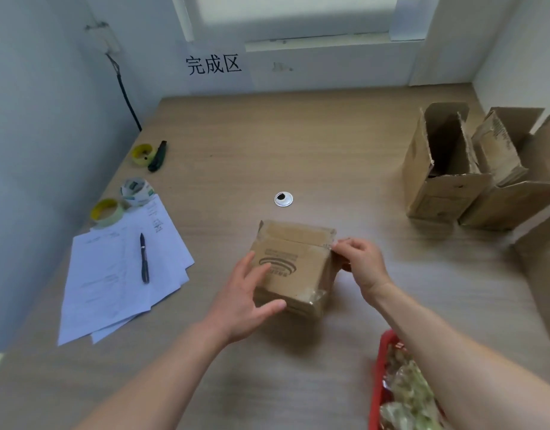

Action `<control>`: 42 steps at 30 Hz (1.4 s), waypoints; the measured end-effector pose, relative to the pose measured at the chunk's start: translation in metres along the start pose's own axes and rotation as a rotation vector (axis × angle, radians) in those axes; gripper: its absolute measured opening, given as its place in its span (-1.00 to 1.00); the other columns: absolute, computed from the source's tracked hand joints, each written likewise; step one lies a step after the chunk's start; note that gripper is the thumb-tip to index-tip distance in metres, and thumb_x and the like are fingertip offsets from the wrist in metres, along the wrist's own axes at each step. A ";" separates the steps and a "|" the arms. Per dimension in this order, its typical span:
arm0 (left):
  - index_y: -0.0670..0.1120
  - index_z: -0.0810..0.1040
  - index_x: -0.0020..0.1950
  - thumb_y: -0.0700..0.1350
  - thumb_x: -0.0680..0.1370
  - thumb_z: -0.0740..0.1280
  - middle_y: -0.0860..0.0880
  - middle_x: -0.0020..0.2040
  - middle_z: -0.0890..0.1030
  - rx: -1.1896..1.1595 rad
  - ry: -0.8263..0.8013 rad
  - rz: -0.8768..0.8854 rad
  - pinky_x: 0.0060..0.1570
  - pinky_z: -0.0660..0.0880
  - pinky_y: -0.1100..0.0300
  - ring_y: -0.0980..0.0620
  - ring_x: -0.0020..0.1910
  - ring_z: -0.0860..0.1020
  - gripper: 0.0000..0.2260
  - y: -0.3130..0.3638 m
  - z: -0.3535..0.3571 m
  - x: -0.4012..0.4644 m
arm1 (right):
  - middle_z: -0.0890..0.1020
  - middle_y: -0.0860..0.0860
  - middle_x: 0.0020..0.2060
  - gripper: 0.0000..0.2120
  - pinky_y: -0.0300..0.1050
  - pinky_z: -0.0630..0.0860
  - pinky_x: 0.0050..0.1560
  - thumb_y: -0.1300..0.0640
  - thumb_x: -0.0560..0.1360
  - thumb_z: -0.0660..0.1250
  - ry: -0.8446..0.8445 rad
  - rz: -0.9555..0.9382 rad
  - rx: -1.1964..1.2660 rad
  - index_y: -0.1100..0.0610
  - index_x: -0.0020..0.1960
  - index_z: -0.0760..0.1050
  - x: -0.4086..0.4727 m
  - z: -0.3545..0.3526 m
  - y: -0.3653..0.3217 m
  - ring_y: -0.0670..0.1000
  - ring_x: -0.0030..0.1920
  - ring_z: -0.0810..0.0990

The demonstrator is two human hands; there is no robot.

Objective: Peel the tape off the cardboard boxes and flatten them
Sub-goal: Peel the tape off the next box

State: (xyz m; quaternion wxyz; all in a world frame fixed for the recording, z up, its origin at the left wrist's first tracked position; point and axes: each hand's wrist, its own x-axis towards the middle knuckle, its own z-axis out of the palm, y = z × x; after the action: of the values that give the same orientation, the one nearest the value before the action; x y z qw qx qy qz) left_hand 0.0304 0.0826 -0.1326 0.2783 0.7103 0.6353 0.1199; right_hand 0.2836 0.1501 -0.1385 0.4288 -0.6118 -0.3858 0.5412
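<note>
A small taped cardboard box [293,262] with a printed ring logo stands on the wooden table [298,144] in front of me. My left hand [248,296] lies against its left and near side, fingers spread, steadying it. My right hand [360,265] pinches at the box's upper right corner, where clear tape wraps the edge. Shiny tape also shows along the box's lower right side. Whether a strip is lifted between the fingers is too small to tell.
Several opened cardboard boxes [444,169] stand at the right. A red bin [380,377] of crumpled tape sits near right. Left are papers [118,274] with a pen [144,257], three tape rolls [107,212] and a utility knife [158,156]. A cable grommet [283,199] lies behind the box.
</note>
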 end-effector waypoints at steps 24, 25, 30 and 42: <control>0.08 0.31 0.47 0.20 0.47 0.35 0.00 0.51 0.18 0.366 -0.028 0.124 0.39 0.30 -0.01 -0.07 0.46 0.15 -0.39 -0.042 -0.037 -0.050 | 0.65 -0.02 -0.32 -0.73 0.09 0.58 -0.06 0.03 0.57 0.27 0.258 0.073 -0.344 0.09 -0.28 0.50 -0.127 0.105 0.066 0.06 -0.17 0.67; 0.09 0.30 0.48 0.21 0.46 0.36 -0.01 0.55 0.11 0.391 -0.029 0.139 0.39 0.29 -0.02 -0.08 0.49 0.08 -0.38 -0.042 -0.038 -0.045 | 0.65 -0.02 -0.31 -0.73 0.09 0.57 -0.05 0.04 0.58 0.27 0.254 0.066 -0.349 0.09 -0.27 0.50 -0.125 0.102 0.066 0.07 -0.15 0.67; 0.15 0.22 0.52 0.17 0.48 0.40 0.08 0.60 -0.16 0.386 -0.167 0.151 0.44 0.25 -0.10 -0.13 0.56 -0.10 -0.34 -0.045 -0.033 -0.022 | 0.66 0.03 -0.17 -0.77 0.20 0.61 0.00 0.04 0.60 0.23 0.239 0.083 -0.260 0.11 -0.14 0.54 -0.116 0.085 0.068 0.05 -0.05 0.66; 0.13 0.33 0.41 0.20 0.50 0.32 -0.04 0.38 0.22 0.383 -0.128 -0.063 0.12 0.52 0.00 -0.18 0.18 0.50 -0.49 -0.020 -0.016 -0.031 | 0.61 0.15 -0.26 -0.76 0.32 0.57 -0.05 0.07 0.57 0.31 0.362 0.062 -0.173 0.18 -0.20 0.49 -0.082 0.087 0.062 0.25 -0.12 0.60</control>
State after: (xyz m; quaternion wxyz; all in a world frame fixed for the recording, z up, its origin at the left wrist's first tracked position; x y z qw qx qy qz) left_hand 0.0000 0.0570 -0.1252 0.1818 0.7360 0.6495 -0.0574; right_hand 0.1886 0.0622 -0.1737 0.4198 -0.7453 -0.3287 0.4003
